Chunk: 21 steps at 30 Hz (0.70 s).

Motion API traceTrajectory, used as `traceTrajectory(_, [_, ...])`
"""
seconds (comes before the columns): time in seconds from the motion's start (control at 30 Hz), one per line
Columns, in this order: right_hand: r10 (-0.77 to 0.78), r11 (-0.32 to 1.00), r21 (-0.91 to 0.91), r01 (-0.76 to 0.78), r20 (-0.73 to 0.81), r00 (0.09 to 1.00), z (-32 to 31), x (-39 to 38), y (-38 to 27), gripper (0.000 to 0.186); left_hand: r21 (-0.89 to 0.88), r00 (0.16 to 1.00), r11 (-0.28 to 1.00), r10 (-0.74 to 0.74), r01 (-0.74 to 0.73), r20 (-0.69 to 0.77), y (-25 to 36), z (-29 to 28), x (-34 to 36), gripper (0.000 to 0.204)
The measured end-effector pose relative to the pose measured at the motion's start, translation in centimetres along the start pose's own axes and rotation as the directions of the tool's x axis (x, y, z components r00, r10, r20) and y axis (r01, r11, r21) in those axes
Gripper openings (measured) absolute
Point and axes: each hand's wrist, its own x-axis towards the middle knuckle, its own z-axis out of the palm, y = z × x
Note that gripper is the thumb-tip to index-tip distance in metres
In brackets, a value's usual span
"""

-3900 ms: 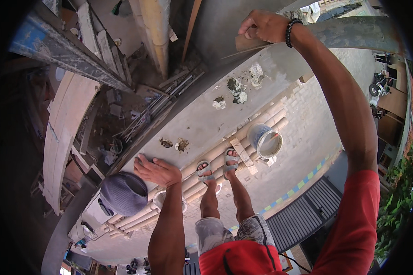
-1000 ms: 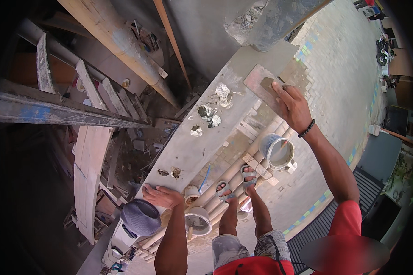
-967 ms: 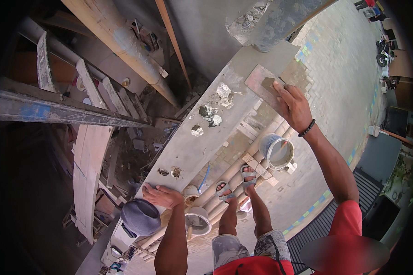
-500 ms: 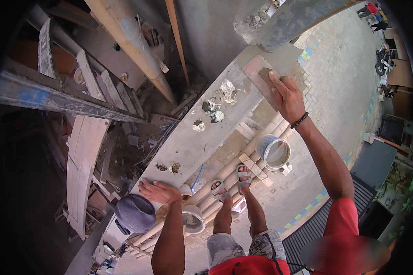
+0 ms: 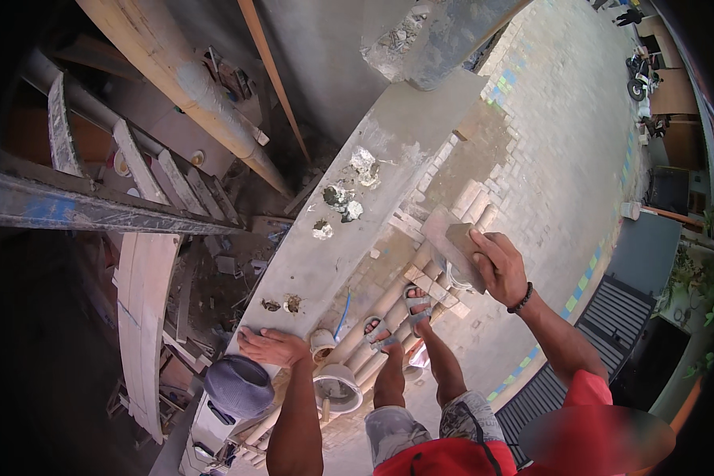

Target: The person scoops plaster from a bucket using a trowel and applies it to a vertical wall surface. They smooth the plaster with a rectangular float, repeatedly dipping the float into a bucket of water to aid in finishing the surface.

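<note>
My right hand point(image 5: 501, 268) grips a plastering float point(image 5: 444, 234) by its block handle, out over the scaffold to the right of the ledge. Beneath the float a pail point(image 5: 458, 279) is mostly hidden. With fingers spread, my left hand point(image 5: 274, 347) lies flat on the near part of the grey concrete ledge point(image 5: 325, 266). Right beside it sits a dark grey cap point(image 5: 238, 386). White and dark patches of rough filler point(image 5: 343, 202) mark the ledge's middle, and small holes point(image 5: 282, 305) show nearer my left hand. The far end looks smooth and damp.
My sandalled feet stand on bamboo poles point(image 5: 369, 361). A bucket of grey mix point(image 5: 339, 389) and a smaller pot point(image 5: 322, 343) stand beside the ledge. Left of it are a bamboo post point(image 5: 190, 87), a steel beam point(image 5: 119, 210) and a drop with debris. Paving point(image 5: 563, 159) lies below right.
My right hand has lifted the float off the ledge's far end and brought it nearer, over the pail. My left hand stays on the ledge. The view has shifted slightly.
</note>
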Motion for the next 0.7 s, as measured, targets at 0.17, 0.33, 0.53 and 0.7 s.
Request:
traceTrajectory(0.17, [0.677, 0.674, 0.461, -0.577, -0.073, 0.732, 2.0, -11.3, 9.9, 0.039, 0.004, 0.997, 0.997, 0.078, -0.078, -0.01, -0.2, 0.6, -0.3, 0.045])
traceTrajectory(0.33, [0.858, 0.238, 0.626, -0.742, 0.223, 0.463, 4.6, -16.6, 15.7, 0.045, 0.066, 0.984, 0.989, 0.141, -0.134, -0.106, -2.3, 2.1, -0.4, 0.044])
traceTrajectory(0.53, [0.876, 0.453, 0.252, -0.855, 0.053, 0.479, 11.9, -18.5, 24.3, 0.039, 0.131, 0.986, 0.985, 0.129, -0.115, -0.108, -2.7, 3.0, -0.6, 0.04])
traceTrajectory(0.7, [0.908, 0.384, 0.163, -0.909, 0.112, 0.403, 16.8, -14.9, 27.4, 0.037, 0.122, 0.977, 0.981, 0.169, -0.154, -0.132, -3.8, 2.3, -0.3, 0.04])
